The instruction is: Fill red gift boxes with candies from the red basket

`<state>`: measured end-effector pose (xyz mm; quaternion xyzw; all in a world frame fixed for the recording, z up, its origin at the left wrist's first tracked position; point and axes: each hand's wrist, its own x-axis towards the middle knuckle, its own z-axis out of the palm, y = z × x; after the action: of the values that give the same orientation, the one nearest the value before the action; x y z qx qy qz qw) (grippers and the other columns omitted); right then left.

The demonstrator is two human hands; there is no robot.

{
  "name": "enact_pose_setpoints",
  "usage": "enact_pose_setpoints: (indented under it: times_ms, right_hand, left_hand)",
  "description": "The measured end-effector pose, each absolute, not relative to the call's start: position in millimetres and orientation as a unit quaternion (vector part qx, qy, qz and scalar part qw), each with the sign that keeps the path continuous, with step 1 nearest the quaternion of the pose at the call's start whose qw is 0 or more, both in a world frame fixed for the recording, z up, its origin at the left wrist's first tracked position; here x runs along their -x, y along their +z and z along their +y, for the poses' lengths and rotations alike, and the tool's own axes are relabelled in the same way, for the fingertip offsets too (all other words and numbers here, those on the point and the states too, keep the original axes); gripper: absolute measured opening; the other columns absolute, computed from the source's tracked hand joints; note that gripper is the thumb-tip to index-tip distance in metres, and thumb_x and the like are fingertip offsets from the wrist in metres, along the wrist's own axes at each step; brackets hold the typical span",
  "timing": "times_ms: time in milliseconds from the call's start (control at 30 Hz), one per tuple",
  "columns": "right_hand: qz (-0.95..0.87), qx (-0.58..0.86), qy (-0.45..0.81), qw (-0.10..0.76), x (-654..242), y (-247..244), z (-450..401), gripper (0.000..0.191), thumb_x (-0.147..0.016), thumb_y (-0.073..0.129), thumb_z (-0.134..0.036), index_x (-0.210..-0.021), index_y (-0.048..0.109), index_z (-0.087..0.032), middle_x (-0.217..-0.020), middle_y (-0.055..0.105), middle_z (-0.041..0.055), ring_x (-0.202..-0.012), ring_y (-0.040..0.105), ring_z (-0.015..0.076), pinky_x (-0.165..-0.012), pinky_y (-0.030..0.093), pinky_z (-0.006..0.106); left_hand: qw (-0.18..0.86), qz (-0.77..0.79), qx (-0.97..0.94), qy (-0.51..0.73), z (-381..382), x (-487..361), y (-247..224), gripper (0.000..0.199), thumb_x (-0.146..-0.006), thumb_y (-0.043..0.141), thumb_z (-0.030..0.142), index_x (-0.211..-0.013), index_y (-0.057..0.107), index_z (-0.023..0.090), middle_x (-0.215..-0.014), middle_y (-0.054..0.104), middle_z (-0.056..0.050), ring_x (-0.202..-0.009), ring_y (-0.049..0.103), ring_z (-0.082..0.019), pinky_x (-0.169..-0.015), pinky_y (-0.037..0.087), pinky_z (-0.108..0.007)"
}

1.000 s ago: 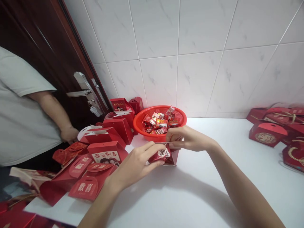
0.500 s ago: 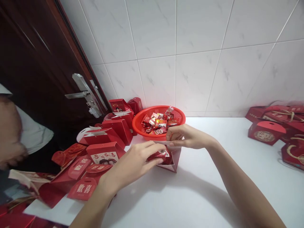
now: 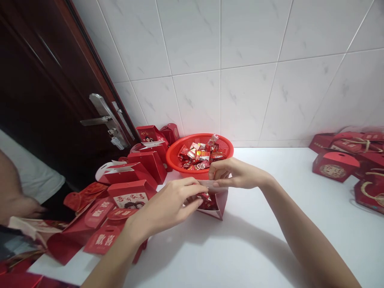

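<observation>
My right hand pinches the pale upper edge of a small red gift box standing in front of me, its top open. My left hand is at the mouth of that box, thumb and fingers closed around a red-wrapped candy. The fingers partly cover the candy, and other red wrappers show beneath it inside the box. Just behind the box sits a round red plastic basket, holding several wrapped candies.
Several red gift boxes crowd the left of the white table. More red boxes, some with rope handles, are at the right. A tiled wall rises behind. Another person's hand is at the far left, near a dark door.
The candy in my left fingers has gone lower into the box mouth and shows less. My right hand keeps its hold on the box edge. The other person's arm has shifted slightly.
</observation>
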<state>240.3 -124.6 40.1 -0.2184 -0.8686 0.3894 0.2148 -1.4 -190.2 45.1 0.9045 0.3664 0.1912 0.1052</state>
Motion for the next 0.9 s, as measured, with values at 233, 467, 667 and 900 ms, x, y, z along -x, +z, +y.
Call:
enact_pose_setpoints:
  times_ms: [233, 467, 667, 900]
  right_hand:
    - [-0.872, 0.22, 0.38, 0.217, -241, 40, -124, 0.019, -0.093, 0.064, -0.036, -0.089, 0.059, -0.018, -0.078, 0.068, 0.0014, -0.069, 0.061, 0.0135, -0.061, 0.047, 0.026]
    - [-0.873, 0.218, 0.376, 0.22, -243, 42, -124, 0.018, -0.093, 0.063, -0.034, -0.086, 0.058, -0.018, -0.075, 0.066, 0.0006, -0.067, 0.06, 0.0131, -0.06, 0.046, 0.025]
    - [-0.877, 0.223, 0.361, 0.226, -247, 43, -122, 0.01, -0.091, 0.061, -0.02, -0.083, 0.056, -0.018, -0.075, 0.06, -0.0015, -0.065, 0.054, 0.0109, -0.059, 0.042, 0.023]
    - [-0.842, 0.223, 0.42, 0.254, -241, 35, -113, 0.013, -0.092, 0.062, -0.025, -0.084, 0.056, -0.017, -0.075, 0.059, -0.0013, -0.067, 0.053, 0.0113, -0.061, 0.043, 0.025]
  left_hand:
    - [0.114, 0.384, -0.89, 0.218, -188, 2, 40, 0.031, -0.092, 0.064, 0.022, -0.12, 0.074, 0.03, -0.103, 0.074, -0.004, -0.086, 0.071, -0.019, -0.071, 0.057, -0.027]
    - [0.134, 0.378, -0.885, 0.239, -189, 3, 34, 0.024, -0.094, 0.058, 0.019, -0.111, 0.075, 0.025, -0.108, 0.071, -0.005, -0.079, 0.069, -0.016, -0.074, 0.059, -0.028]
    - [0.108, 0.385, -0.845, 0.355, -196, 5, 9, 0.022, -0.092, 0.069, 0.033, -0.111, 0.076, 0.026, -0.124, 0.064, -0.009, -0.113, 0.065, -0.024, -0.094, 0.057, -0.036]
    - [0.203, 0.435, -0.734, 0.48, -182, 4, -41, 0.067, -0.086, 0.075, 0.038, -0.147, 0.047, 0.03, -0.144, 0.055, -0.01, -0.126, 0.06, -0.026, -0.107, 0.05, -0.043]
